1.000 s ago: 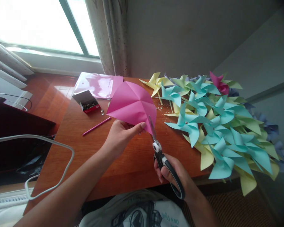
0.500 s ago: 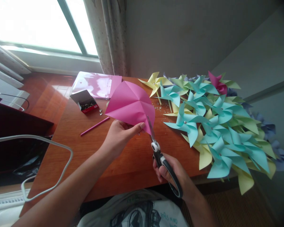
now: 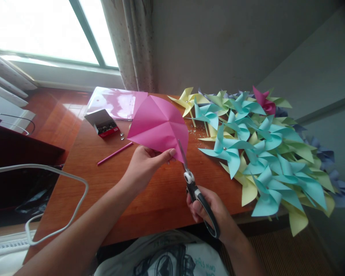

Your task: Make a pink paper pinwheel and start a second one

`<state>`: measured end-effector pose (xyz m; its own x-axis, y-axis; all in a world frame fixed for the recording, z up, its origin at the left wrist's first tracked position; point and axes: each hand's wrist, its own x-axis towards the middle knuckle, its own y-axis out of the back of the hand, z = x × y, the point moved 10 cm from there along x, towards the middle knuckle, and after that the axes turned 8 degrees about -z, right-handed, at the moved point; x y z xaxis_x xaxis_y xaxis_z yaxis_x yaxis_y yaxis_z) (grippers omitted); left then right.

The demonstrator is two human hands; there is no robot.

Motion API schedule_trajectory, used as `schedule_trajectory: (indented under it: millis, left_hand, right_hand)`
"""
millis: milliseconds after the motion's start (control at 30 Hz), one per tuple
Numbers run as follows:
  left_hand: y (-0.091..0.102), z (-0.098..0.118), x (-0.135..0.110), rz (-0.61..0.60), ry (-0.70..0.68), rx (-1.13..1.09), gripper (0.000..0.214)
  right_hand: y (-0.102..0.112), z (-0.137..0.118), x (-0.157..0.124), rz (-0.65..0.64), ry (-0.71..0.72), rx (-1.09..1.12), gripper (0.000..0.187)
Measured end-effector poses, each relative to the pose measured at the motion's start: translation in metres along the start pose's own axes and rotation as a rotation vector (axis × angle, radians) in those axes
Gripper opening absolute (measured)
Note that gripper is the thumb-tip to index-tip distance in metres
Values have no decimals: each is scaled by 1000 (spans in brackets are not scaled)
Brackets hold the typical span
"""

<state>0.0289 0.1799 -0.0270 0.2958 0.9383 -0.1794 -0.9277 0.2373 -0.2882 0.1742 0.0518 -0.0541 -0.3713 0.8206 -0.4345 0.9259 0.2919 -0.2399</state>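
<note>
A creased sheet of pink paper (image 3: 156, 120) is held up over the table, its near edge pinched by my left hand (image 3: 149, 163) between thumb and fingers. My right hand (image 3: 208, 207) grips scissors (image 3: 192, 184) with black and white handles. Their blades lie at the paper's near right corner, just right of my left thumb; one blade shows over the pink surface. How far the cut runs along the crease I cannot make out. Behind the hands, a pink stick (image 3: 115, 153) lies on the table, left of the paper.
Several paper pinwheels (image 3: 225, 149) in turquoise, yellow, green and purple crowd the table's right side. At the back left are a small red box (image 3: 107, 130) of metal pins and a clear packet (image 3: 112, 101) with pink paper. A white cable (image 3: 74, 176) loops over the left edge.
The scissor handles have drawn slightly closer together. The paper's far part has tipped a little upward; both hands stay almost in place.
</note>
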Motion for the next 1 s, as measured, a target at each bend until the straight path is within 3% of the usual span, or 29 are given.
schedule_trajectory:
  millis: [1000]
  left_hand:
    - [-4, 0, 1, -36, -13, -76, 24]
  right_hand:
    - [7, 6, 0, 70, 9, -14, 50]
